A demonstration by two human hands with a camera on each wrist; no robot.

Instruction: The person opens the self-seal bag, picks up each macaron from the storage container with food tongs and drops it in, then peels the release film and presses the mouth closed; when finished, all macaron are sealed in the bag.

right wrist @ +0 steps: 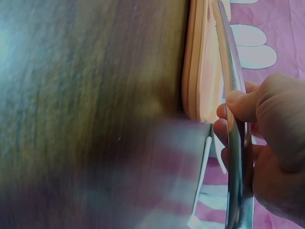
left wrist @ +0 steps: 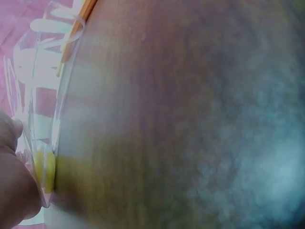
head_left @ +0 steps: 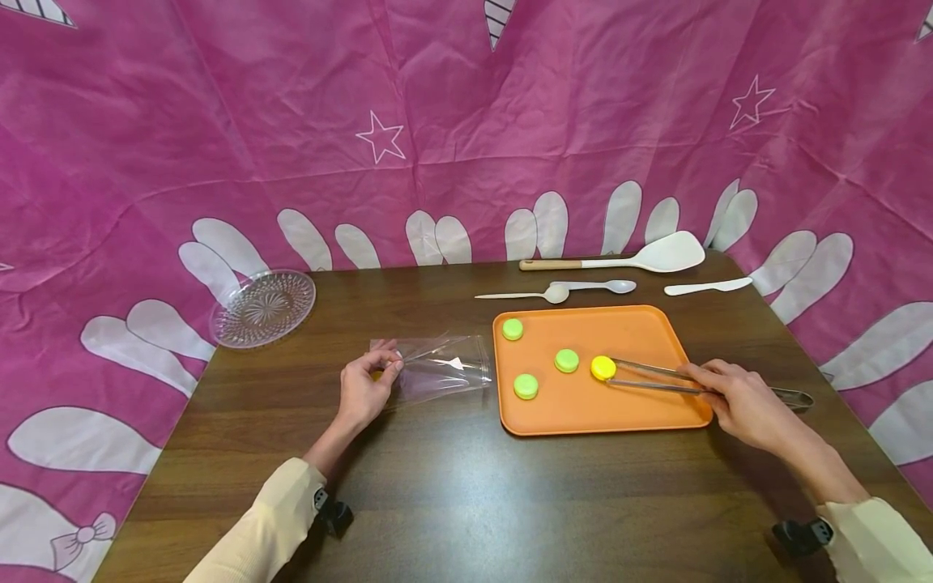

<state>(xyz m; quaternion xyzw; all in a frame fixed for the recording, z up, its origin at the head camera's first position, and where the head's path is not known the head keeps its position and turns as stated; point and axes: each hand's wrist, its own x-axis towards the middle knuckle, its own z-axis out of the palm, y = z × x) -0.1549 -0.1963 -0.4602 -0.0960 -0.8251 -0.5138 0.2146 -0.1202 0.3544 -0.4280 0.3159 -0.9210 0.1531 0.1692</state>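
Note:
My left hand (head_left: 367,387) pinches a clear plastic bag (head_left: 453,368) that lies on the table left of the orange tray (head_left: 619,417). A yellow macaron (left wrist: 45,171) shows inside the bag, close to the fingers, in the left wrist view. With thumb and fingers around its arms, my right hand (head_left: 751,409) grips metal tongs (right wrist: 233,76). The tongs' tips sit on either side of another yellow macaron (head_left: 602,368) on the tray. Three green macarons, one of them in the middle (head_left: 566,361), lie on the tray's left half.
A clear patterned glass plate (head_left: 264,309) stands at the table's back left. Behind the tray lie a white spatula (head_left: 669,253) with a wooden handle, two small spoons, one cream (head_left: 555,293) and one white (head_left: 619,287), and a white knife (head_left: 707,287).

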